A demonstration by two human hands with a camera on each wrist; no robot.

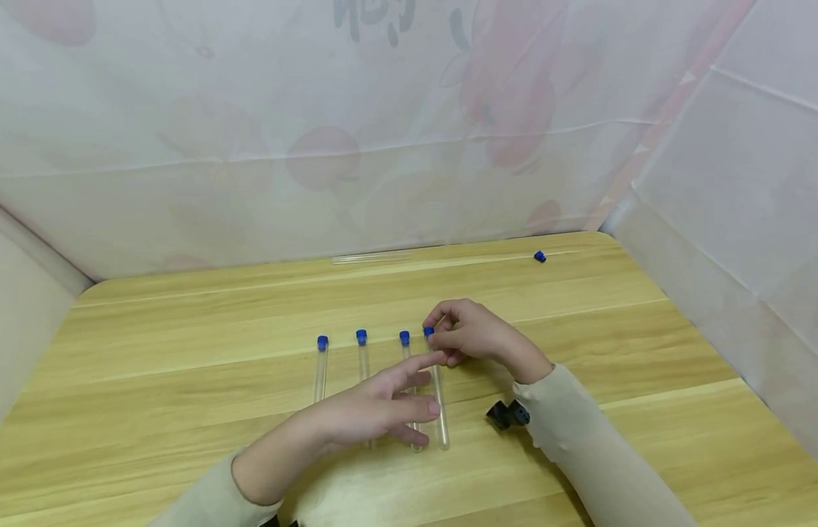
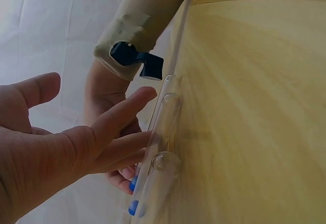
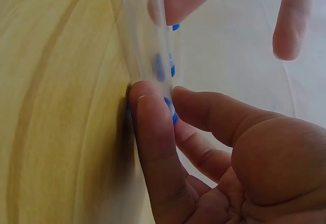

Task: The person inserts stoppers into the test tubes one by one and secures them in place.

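I am watching my right hand (image 1: 473,335) pinching the blue cap (image 1: 428,331) at the far end of the rightmost test tube (image 1: 438,399); the thumb and forefinger are curling round the cap, and the right wrist view is showing them clamped on it with the tube lying against the wooden table (image 1: 184,366). My left hand (image 1: 376,402) is lying over the middle of the tubes with its fingers straight and slightly spread, holding nothing, the fingertips (image 1: 435,357) reaching across to the rightmost tube; whether they are actually pressing on it I cannot tell.

I am counting four clear tubes lying side by side on the table, each with a blue cap at the far end: the leftmost (image 1: 321,369), the second (image 1: 362,359), the third (image 1: 406,351) partly under my left hand, and the one being pinched. A fifth, loose blue cap (image 1: 540,256) is sitting well apart near the far right edge.

Both forearms are coming in from the near edge in beige sleeves (image 1: 580,432), the right wrist bending inward toward the caps, the left hand angling right, palm down.
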